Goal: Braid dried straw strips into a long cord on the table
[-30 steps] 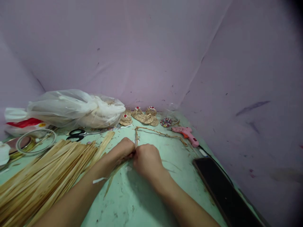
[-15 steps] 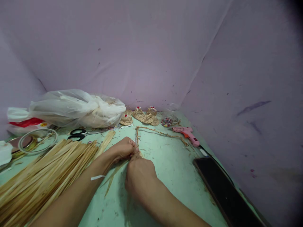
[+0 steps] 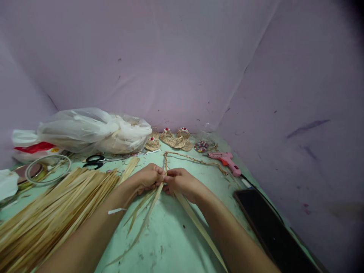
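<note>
My left hand (image 3: pixel 146 178) and my right hand (image 3: pixel 182 182) meet at the middle of a pale green table (image 3: pixel 170 235). Both pinch the near end of a thin braided straw cord (image 3: pixel 193 159) that runs away from me, then bends right toward the glue gun. Loose flat straw strips (image 3: pixel 148 210) fan out from under my left fingers toward me. One long strip (image 3: pixel 199 227) passes under my right hand and slants to the lower right.
A big bundle of flat straw strips (image 3: pixel 54 212) lies at left. Behind it are black scissors (image 3: pixel 93 162), a tape roll (image 3: pixel 47 169) and a full plastic bag (image 3: pixel 93 131). Small woven straw pieces (image 3: pixel 172 139), a bead dish (image 3: pixel 202 146), a pink glue gun (image 3: pixel 226 161) and a dark phone (image 3: pixel 273 231) lie right.
My right hand has turned and moved up to the braid's end, beside my left fingers. A long strip now stretches out below it toward the lower right.
</note>
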`<action>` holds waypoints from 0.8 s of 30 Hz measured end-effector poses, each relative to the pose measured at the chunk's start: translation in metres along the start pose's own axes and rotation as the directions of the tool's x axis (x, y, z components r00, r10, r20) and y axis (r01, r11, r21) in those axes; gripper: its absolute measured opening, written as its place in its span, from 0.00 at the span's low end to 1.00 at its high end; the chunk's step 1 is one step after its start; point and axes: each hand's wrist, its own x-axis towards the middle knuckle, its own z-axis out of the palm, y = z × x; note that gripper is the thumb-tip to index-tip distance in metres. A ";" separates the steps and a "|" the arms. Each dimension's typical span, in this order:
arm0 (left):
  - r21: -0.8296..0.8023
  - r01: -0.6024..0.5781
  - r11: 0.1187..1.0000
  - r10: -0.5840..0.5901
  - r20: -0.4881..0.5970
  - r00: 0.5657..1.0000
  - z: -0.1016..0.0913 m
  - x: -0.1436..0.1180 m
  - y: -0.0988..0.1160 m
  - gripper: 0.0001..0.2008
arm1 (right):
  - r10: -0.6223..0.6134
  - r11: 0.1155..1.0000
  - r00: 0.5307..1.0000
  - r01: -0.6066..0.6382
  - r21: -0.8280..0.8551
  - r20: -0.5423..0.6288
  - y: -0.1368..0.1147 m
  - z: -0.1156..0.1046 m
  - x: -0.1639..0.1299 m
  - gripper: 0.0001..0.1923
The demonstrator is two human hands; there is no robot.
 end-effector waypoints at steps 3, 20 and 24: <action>0.005 0.005 1.000 -0.005 -0.006 1.000 0.000 0.000 0.000 0.10 | 0.057 0.985 0.997 -0.064 0.161 0.047 0.004 0.009 0.004 0.05; 0.607 0.094 0.789 0.032 -0.193 0.981 -0.003 -0.012 0.012 0.08 | -0.158 0.973 0.957 0.108 -0.206 -0.244 0.034 0.011 0.024 0.07; 0.756 0.231 0.613 0.087 -0.354 0.931 0.007 -0.027 0.030 0.10 | -0.095 0.995 0.960 0.082 -0.059 -0.264 0.033 0.014 0.022 0.05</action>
